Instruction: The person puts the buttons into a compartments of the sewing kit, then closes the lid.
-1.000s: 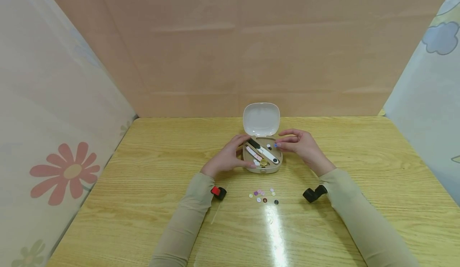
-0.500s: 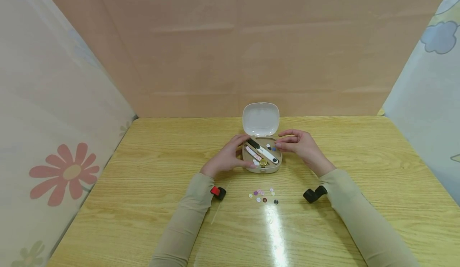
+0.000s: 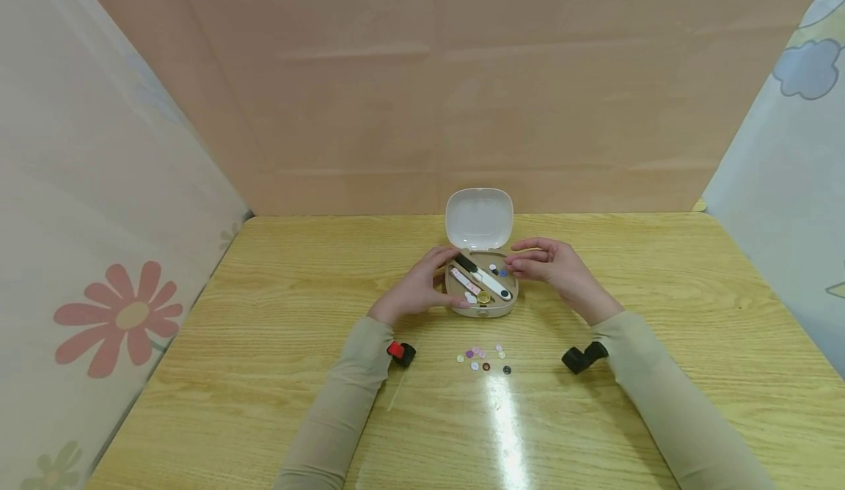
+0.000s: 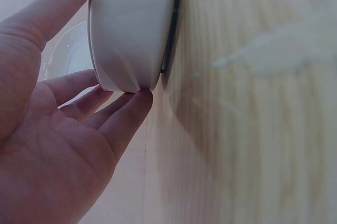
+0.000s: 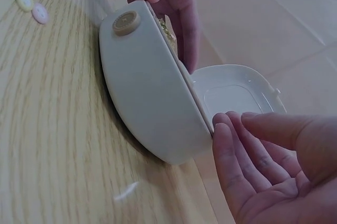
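Observation:
An open off-white sewing box [image 3: 484,312] stands on the table, its lid [image 3: 480,218] tipped up at the back. My left hand [image 3: 417,288] holds the box's left side, thumb near the front rim and fingers along the side. At the right rim is my right hand [image 3: 562,271], fingers loosely bent with nothing seen between them; in the right wrist view its fingertips touch or nearly touch the rim. Inside, a blue button [image 3: 503,273] lies near a white button [image 3: 492,267] and a dark one. A white tool with a black end [image 3: 491,283] lies diagonally across the box.
Left of the tool lie a pink-and-white strip [image 3: 466,282] and a gold round piece [image 3: 484,297]. Several loose buttons, including a black button [image 3: 507,370] and a dark red button [image 3: 486,367], lie on the wooden table [image 3: 264,373] before the box.
The blue button has left my right fingertips and lies in the box's right compartment. My right hand has since drawn back very slightly; the left has kept its hold.

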Tool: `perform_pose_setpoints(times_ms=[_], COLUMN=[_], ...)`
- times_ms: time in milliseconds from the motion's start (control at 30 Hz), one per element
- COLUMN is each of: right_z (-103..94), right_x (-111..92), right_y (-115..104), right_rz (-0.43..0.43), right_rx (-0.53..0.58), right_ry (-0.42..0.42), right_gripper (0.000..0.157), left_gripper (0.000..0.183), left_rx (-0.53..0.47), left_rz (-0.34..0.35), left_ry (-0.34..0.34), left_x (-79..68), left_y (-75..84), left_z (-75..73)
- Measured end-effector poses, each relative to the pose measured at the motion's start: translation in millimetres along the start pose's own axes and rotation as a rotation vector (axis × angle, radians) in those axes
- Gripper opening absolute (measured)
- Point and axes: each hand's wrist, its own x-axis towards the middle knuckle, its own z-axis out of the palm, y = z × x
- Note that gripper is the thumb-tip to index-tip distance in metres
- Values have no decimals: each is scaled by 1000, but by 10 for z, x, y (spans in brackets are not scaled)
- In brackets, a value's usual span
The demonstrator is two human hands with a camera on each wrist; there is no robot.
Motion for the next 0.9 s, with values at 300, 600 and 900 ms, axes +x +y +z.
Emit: perform_pose_setpoints(times_ms=[300, 600, 900], right_z=[-26, -35, -33], right_x=[-79, -237, -375], right_y=[-19, -41, -35], right_rz=[-1, -30, -4], right_rx=[-12, -72, -126], right_ry=[-25, -24, -40], right_gripper=[48, 48, 45], left_gripper=[94, 93, 90], left_rx=[4, -1, -61], left_rz=[2, -11, -10], left_ry=[-3, -3, -23], left_x=[0, -9, -99], left_y=[6, 24, 283], left_z=[-5, -4, -54])
